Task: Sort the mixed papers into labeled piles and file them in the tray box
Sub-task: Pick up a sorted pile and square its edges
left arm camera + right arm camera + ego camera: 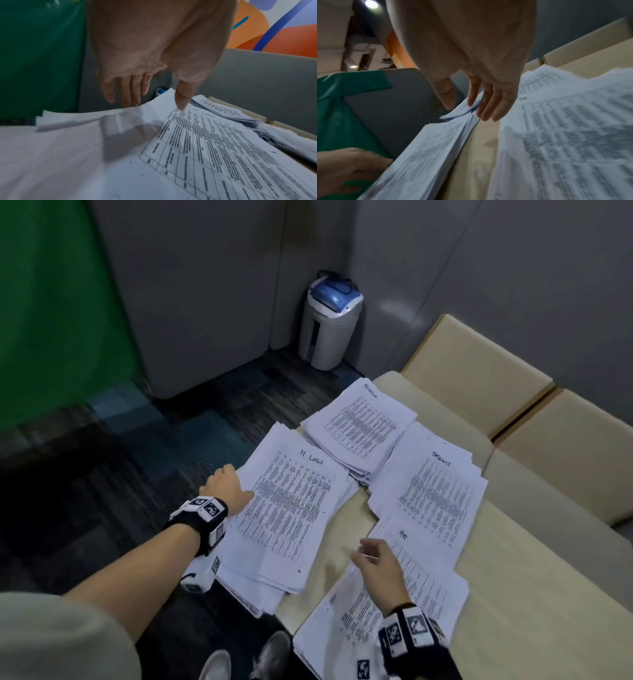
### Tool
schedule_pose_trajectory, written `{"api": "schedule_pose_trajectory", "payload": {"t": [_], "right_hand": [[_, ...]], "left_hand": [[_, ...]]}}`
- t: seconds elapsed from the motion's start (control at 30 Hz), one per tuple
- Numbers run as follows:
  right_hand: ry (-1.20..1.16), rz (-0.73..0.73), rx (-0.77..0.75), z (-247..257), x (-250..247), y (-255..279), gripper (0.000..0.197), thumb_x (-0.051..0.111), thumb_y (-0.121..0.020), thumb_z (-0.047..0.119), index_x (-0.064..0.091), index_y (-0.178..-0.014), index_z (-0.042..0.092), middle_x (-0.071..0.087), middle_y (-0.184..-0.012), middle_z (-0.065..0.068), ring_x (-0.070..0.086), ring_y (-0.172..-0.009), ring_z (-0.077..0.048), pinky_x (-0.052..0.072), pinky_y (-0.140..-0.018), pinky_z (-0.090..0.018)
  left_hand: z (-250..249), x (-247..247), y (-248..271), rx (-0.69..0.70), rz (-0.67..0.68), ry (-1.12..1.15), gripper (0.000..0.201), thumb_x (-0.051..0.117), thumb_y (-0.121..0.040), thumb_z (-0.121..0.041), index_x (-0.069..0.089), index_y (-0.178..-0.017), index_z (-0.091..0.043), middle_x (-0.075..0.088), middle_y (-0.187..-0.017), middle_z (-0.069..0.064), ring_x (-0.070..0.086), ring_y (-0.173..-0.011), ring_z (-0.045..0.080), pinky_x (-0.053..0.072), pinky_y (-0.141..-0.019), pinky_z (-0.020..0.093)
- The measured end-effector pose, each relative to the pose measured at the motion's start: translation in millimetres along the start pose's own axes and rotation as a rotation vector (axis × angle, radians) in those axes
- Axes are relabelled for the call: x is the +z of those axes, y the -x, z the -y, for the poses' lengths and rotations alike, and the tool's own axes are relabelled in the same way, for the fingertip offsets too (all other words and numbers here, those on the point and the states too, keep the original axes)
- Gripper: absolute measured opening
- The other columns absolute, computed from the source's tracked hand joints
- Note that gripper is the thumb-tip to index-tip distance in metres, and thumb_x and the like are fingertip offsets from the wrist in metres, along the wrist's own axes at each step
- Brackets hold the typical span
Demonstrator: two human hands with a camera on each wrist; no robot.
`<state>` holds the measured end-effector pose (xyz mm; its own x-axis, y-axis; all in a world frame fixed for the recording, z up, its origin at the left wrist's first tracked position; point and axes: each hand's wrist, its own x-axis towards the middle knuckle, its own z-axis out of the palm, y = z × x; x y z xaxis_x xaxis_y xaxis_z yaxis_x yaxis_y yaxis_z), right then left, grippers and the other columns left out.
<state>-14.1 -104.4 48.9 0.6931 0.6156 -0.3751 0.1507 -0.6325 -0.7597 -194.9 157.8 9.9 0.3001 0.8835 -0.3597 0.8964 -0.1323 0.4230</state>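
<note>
Left hand [224, 486] unclenched, thumb on logs pile [291, 508] — right hand [376, 566] relaxed over HR pile [431, 580].

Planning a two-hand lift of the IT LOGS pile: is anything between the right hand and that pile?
Nothing visible. The right hand is over the HR pile at its left edge, and only a bare strip of beige surface separates it from the IT LOGS pile. The left hand is at that pile's left edge.

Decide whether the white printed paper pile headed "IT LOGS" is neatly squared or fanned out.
Fanned out: the white printed IT LOGS pile shows staggered, uneven sheet edges along its near corner and left side.
</note>
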Motion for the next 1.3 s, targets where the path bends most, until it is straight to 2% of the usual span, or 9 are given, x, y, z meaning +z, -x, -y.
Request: {"api": "schedule_pose_trajectory", "payload": {"t": [0.2, 0.33, 0.53, 0.67, 0.77, 0.87, 1.07, 1.17, 1.3], "right_hand": [[-0.362, 0.207, 0.364, 9.7, 45.0, -51.8, 0.069, 0.069, -0.085, 0.037, 0.035, -0.141, 0.014, 0.054, -0.130, -0.007, 0.057, -0.111, -0.021, 0.051, -0.094, -0.041], [-0.603, 0.241, 0.491, 15.3, 60.2, -69.6, 0.040, 0.071, -0.083, 0.039, 0.059, -0.108, 0.010, 0.069, -0.095, -0.003, 0.063, -0.092, -0.022, 0.052, -0.071, -0.038], [-0.373, 0.126, 0.482, 36.0, 78.6, -75.3, 0.100, 0.074, -0.068, 0.052, 0.036, -0.146, 0.002, 0.042, -0.150, -0.014, 0.044, -0.133, -0.033, 0.037, -0.109, -0.047], [-0.264, 0.046, 0.363, 55.4, 87.3, -51.7, 0.055, 0.056, -0.093, 0.007, 0.037, -0.144, -0.001, 0.046, -0.144, -0.016, 0.047, -0.125, -0.030, 0.037, -0.102, -0.036], [-0.317, -0.005, 0.181, 73.1, 79.0, -24.3, 0.046, 0.054, -0.093, 0.005, 0.050, -0.136, 0.019, 0.061, -0.130, 0.000, 0.057, -0.114, -0.018, 0.043, -0.103, -0.037], [-0.389, -0.070, 0.051, 82.5, 39.9, 4.3, 0.037, 0.058, -0.093, 0.008, 0.058, -0.122, 0.033, 0.069, -0.112, 0.015, 0.064, -0.105, -0.002, 0.049, -0.091, -0.027], [-0.355, -0.584, -0.126, 61.2, -41.2, 59.7, 0.039, 0.050, -0.099, 0.034, 0.050, -0.135, 0.020, 0.065, -0.121, 0.010, 0.058, -0.114, -0.001, 0.045, -0.100, -0.031], [-0.323, -0.919, -0.175, 40.6, -70.1, 81.5, 0.033, 0.045, -0.100, 0.033, 0.051, -0.126, 0.014, 0.064, -0.097, 0.016, 0.059, -0.087, 0.017, 0.047, -0.078, -0.018], [-0.321, -1.184, -0.208, 3.9, -124.5, 107.6, 0.016, 0.044, -0.102, 0.024, 0.050, -0.116, 0.022, 0.062, -0.095, 0.015, 0.061, -0.085, 0.005, 0.047, -0.074, -0.021]], "left_hand": [[-5.4, 12.3, -12.8, -0.077, -0.006, -0.107, 0.075, 0.069, -0.082, -0.048, 0.038, -0.138, -0.008, 0.043, -0.142, 0.013, 0.042, -0.130, 0.032, 0.039, -0.106, 0.049], [-5.3, 12.7, -12.7, -0.058, 0.011, -0.166, 0.080, 0.069, -0.078, -0.055, 0.040, -0.136, -0.009, 0.039, -0.141, 0.012, 0.038, -0.131, 0.031, 0.038, -0.105, 0.049], [6.7, 18.2, -22.2, 0.018, 0.300, 0.051, 0.073, 0.069, -0.072, -0.065, 0.059, -0.124, -0.015, 0.066, -0.115, 0.004, 0.063, -0.101, 0.022, 0.052, -0.086, 0.033], [9.6, 18.3, -16.4, 0.008, 0.464, 0.286, 0.060, 0.077, -0.079, -0.036, 0.057, -0.131, -0.014, 0.063, -0.129, 0.005, 0.062, -0.112, 0.024, 0.051, -0.096, 0.035], [8.3, 8.9, -19.4, -0.043, 0.552, 0.561, 0.084, 0.088, -0.057, -0.036, 0.054, -0.131, -0.016, 0.065, -0.128, 0.005, 0.064, -0.112, 0.025, 0.050, -0.100, 0.043], [-14.4, -1.1, -11.1, 0.061, 0.615, 0.857, 0.066, 0.093, -0.058, -0.036, 0.066, -0.117, -0.021, 0.074, -0.111, -0.003, 0.068, -0.106, 0.017, 0.046, -0.105, 0.042], [-132.2, 7.6, 58.8, 0.357, 0.719, 1.043, 0.074, 0.090, -0.057, -0.050, 0.064, -0.119, -0.020, 0.075, -0.110, -0.002, 0.068, -0.109, 0.013, 0.045, -0.106, 0.042], [-197.6, 30.1, 108.6, 0.485, 0.807, 1.011, 0.065, 0.082, -0.071, -0.051, 0.060, -0.124, -0.022, 0.072, -0.116, -0.003, 0.066, -0.112, 0.012, 0.045, -0.106, 0.041], [-263.3, 67.6, 180.6, 0.605, 0.824, 0.992, 0.062, 0.081, -0.073, -0.049, 0.063, -0.120, -0.013, 0.074, -0.104, 0.000, 0.070, -0.098, 0.014, 0.054, -0.096, 0.043]]}}
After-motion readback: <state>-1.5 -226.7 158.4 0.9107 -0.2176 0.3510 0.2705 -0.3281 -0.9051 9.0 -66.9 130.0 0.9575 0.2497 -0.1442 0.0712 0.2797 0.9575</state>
